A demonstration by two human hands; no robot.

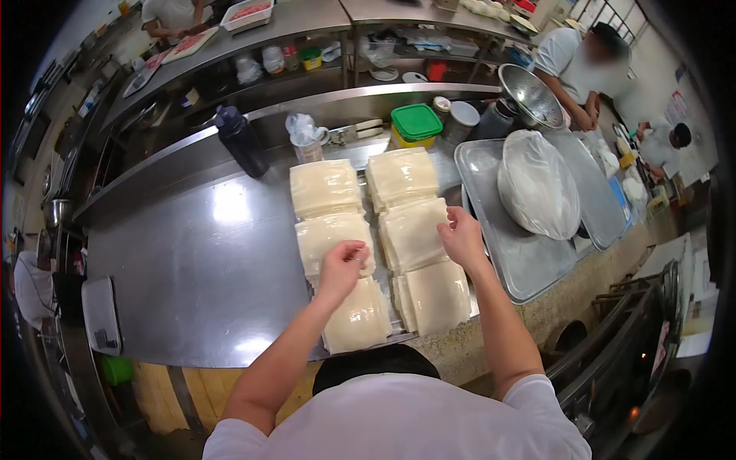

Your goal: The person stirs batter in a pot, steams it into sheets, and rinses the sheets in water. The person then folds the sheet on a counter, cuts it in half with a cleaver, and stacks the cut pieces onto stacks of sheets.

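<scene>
Several stacks of square, pale dough sheets, perhaps pastry, lie in two columns on the steel table. My left hand (345, 268) is over the left middle stack (322, 236), its fingers curled together; whether they pinch anything is hidden. At the right edge of the right middle stack (415, 234) is my right hand (463, 239), fingers bent in and closed; I cannot make out what is between them. Other stacks sit nearest me, left (356, 316) and right (437, 297). Farther off are the far left stack (325, 188) and far right stack (402, 176).
A dark bottle (241, 142) and a green-lidded tub (416, 125) stand at the back. To the right, a metal tray (515, 270) holds a plastic-covered bowl (538, 186). A steel colander (530, 96) stands behind. A co-worker (563, 65) is at the far right.
</scene>
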